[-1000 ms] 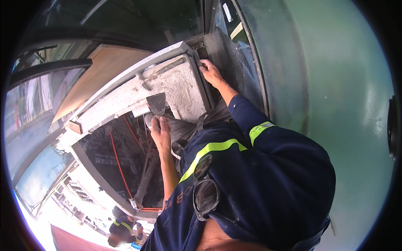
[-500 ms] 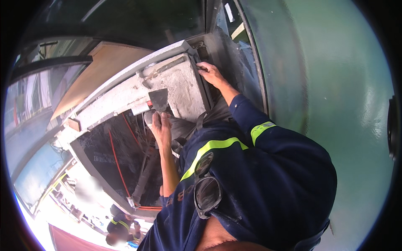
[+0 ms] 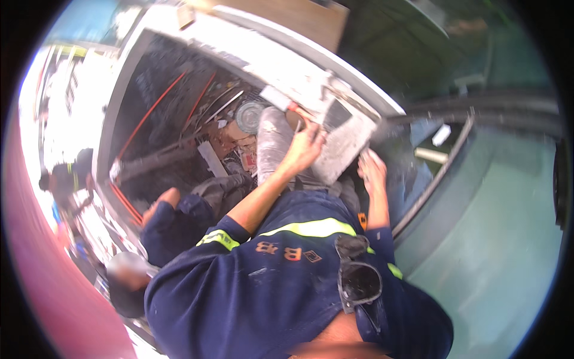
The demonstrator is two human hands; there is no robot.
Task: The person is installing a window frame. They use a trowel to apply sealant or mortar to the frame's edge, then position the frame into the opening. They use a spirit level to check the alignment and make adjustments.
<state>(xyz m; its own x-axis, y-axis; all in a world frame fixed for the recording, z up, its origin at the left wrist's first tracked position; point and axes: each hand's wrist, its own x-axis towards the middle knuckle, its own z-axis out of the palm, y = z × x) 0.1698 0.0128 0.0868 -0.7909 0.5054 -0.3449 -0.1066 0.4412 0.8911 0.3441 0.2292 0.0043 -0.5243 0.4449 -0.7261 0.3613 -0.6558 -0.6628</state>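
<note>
Left hand [image 3: 308, 146] raised at the end of a bare forearm, fingers curled shut over the upper left edge of a grey plate [image 3: 345, 143] (dusty, flat, roughly four-sided). Right hand [image 3: 372, 172] just beside it to the right and a little lower, fingers stretched out and unclenched, palm laid against the lower right edge of the same plate, closing on nothing. Plate set between the two hands, touching both, its long axis slanting from upper right down to lower left, tilted rather than level. Left hand the one with the real hold; right hand only pressing or steadying, as far as can be told.

Directly left of the left hand, touching the wrist or nearly so, a pale grey cylinder [image 3: 272, 140] standing roughly upright. Beyond it a round metal disc [image 3: 248, 115], and deeper in the dark opening some thin red cables [image 3: 152, 110] running slantwise. Around the opening a white frame [image 3: 281, 57], the plate lying against its lower right corner. Something small and orange by the left fingertips (too small to name).

Low on the chest, dark sunglasses [image 3: 359, 281] hanging from the collar of a navy jacket with a yellow reflective stripe. Lower left, a co-worker's navy sleeve [image 3: 173, 224], apart from both hands.
</note>
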